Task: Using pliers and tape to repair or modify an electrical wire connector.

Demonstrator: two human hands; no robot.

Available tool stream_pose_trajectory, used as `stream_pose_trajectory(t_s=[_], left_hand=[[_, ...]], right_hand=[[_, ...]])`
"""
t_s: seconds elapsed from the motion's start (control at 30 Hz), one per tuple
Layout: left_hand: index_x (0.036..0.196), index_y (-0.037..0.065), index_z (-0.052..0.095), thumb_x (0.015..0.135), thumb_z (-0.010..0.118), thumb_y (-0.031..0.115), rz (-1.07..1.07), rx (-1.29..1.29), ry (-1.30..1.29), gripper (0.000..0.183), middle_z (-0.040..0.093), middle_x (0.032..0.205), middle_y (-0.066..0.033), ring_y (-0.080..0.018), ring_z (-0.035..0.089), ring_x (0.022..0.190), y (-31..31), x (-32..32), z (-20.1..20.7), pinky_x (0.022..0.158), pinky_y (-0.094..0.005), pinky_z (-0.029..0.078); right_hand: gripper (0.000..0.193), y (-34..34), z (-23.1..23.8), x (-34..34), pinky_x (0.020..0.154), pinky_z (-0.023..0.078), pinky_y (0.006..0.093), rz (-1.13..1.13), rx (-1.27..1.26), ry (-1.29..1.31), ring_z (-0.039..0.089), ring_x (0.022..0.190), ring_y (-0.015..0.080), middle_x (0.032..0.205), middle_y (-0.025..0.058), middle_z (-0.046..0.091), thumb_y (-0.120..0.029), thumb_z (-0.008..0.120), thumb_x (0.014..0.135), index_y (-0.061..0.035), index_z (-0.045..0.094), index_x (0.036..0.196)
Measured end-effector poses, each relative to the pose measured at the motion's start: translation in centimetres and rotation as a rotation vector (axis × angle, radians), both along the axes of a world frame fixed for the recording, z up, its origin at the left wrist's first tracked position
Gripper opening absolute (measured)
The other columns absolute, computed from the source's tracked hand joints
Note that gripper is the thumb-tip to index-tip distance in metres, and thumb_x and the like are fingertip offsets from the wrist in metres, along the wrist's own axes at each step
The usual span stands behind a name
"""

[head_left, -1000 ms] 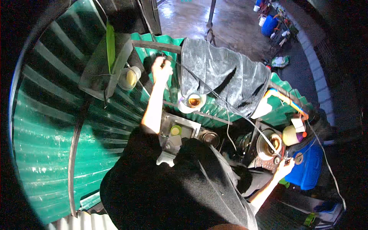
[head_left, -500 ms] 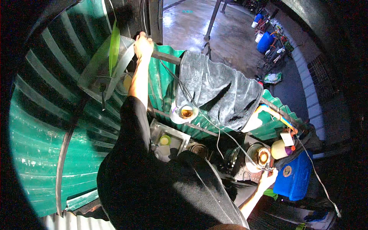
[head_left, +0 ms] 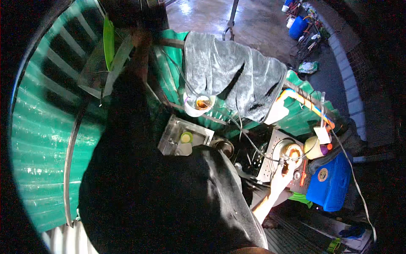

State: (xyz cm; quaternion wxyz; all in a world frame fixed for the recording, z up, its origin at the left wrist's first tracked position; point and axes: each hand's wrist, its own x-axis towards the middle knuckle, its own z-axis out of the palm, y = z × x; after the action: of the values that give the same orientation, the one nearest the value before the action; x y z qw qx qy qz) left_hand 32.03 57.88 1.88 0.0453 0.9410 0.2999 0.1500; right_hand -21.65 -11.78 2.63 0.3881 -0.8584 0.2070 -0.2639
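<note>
one wide fisheye view, from the left camera of two worn on the person's head, looks steeply down past the wearer's dark torso (head_left: pixel 144 194), very near and filling the lower middle. the right hand (head_left: pixel 279 180) falls farther out, right of centre; the sink (head_left: pixel 169 135) lies near the middle. beyond the gray cloth (head_left: pixel 232 78), the view reaches distant floor (head_left: pixel 203 19) at the top. the green wall (head_left: pixel 42 148) bends along the left rim.
</note>
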Motion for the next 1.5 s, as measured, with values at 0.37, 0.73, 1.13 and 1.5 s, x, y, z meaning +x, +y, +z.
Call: stream_pose_trajectory(t_s=[0.37,0.73,1.13,1.5], left_hand=[[0.109,0.003,0.055,0.079,0.056,0.028,0.313,-0.554,-0.144,0.039,0.061,0.093,-0.0153,-0.0247,0.061,0.072,-18.5,-11.0,16.2,0.061,-0.037,0.053],[0.08,0.015,0.062,0.08,0.051,0.023,-1.447,0.455,0.549,0.013,0.063,0.08,-0.0046,-0.0203,0.063,0.073,-12.6,-6.6,26.6,0.073,-0.0315,0.047],[0.091,0.019,0.063,0.084,0.045,0.025,-0.449,1.235,0.633,0.02,0.066,0.095,-0.0047,-0.0207,0.065,0.086,-13.6,-9.3,19.8,0.089,-0.0467,0.036],[0.104,0.017,0.061,0.085,0.045,0.02,-0.304,1.151,0.671,0.024,0.063,0.106,-0.0046,-0.0217,0.058,0.104,-14.6,-12.7,20.4,0.091,-0.0456,0.034]], right_hand=[[0.014,3.3,-3.8,-0.2,0.064,0.056,0.0324,-0.46,0.436,-0.304,0.06,0.075,0.0219,0.089,0.0172,0.06,0.001,0.057,0.084,0.0065,0.054,0.096],[0.023,2.5,-5.0,0.8,0.069,0.051,0.031,-0.451,0.644,-0.338,0.061,0.075,0.0222,0.09,0.0167,0.062,-0.005,0.057,0.086,0.0094,0.057,0.103],[0.025,-0.5,-2.6,4.9,0.078,0.052,0.0353,-0.453,0.59,-0.201,0.059,0.09,0.0209,0.104,0.016,0.058,-0.001,0.048,0.087,0.0056,0.054,0.111],[0.024,-4.3,-4.5,7.3,0.081,0.05,0.0319,-0.27,0.626,-0.251,0.058,0.086,0.0182,0.099,0.0092,0.059,-0.001,0.054,0.086,-0.0005,0.057,0.11]])
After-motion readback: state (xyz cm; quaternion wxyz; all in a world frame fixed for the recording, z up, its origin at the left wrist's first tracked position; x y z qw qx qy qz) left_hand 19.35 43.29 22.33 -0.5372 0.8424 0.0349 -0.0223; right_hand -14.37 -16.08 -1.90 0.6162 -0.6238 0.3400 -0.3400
